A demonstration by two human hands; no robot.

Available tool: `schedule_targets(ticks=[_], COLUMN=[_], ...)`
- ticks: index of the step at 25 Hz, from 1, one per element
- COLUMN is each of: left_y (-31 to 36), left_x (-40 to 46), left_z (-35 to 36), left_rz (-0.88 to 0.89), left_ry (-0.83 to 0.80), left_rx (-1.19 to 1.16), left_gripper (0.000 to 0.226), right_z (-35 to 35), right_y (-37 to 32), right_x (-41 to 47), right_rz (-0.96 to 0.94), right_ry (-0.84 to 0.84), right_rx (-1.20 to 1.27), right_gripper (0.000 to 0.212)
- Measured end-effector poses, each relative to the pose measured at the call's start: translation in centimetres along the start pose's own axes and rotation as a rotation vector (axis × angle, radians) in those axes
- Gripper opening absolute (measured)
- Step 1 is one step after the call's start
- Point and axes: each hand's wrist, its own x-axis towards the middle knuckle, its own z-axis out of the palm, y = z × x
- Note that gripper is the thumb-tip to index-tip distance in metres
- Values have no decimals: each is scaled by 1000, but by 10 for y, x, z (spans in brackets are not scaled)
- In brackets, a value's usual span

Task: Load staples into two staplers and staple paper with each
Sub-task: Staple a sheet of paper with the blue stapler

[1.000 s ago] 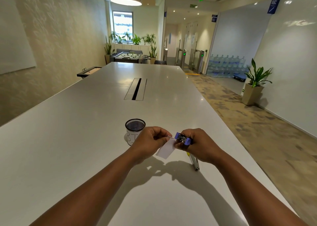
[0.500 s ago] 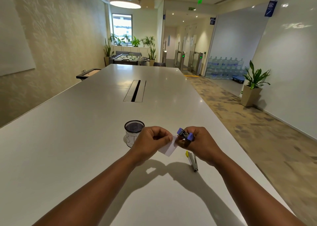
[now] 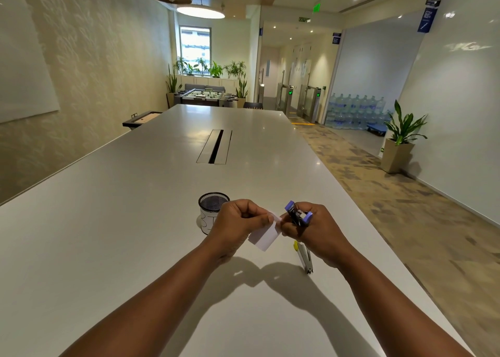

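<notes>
My right hand (image 3: 319, 230) grips a small purple stapler (image 3: 298, 214) above the near part of the white table (image 3: 108, 234). Its mouth sits at the top edge of a small white paper slip (image 3: 264, 236). My left hand (image 3: 238, 222) pinches that slip by its upper corner, and the slip hangs down between both hands. A second stapler (image 3: 303, 256), silver with a yellow tip, lies flat on the table just below my right hand.
A black mesh pen cup (image 3: 211, 211) wrapped in white paper stands just left of my left hand. A cable slot (image 3: 215, 146) runs along the table's middle. The table's right edge drops to a carpeted walkway with a potted plant (image 3: 401, 137).
Both hands have stayed together over the same spot. The purple stapler has tilted a little and the paper slip has shifted slightly at its mouth.
</notes>
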Motion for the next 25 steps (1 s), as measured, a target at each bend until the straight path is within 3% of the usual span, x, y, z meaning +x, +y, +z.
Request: schedule_targets(ticks=[5,11,18,25], left_y=[-2,3,2,-6], left_x=[1,-2,0,-1], left_z=[-1,0,0,7], left_rz=[20,-29,-96,-137], left_ry=[8,-33,-6,53], left_rx=[3,-75,-65,-196], left_gripper=[25,24,16,15], right_z=[3,4,4,40], right_y=[-7,-14,-8,11], right_x=[-5,-7,-6,-16], right_rz=[21,58,61,277], right_ry=[15,37,64,110], right_rx=[56,222,220,638], right_gripper=[12,29,19,21])
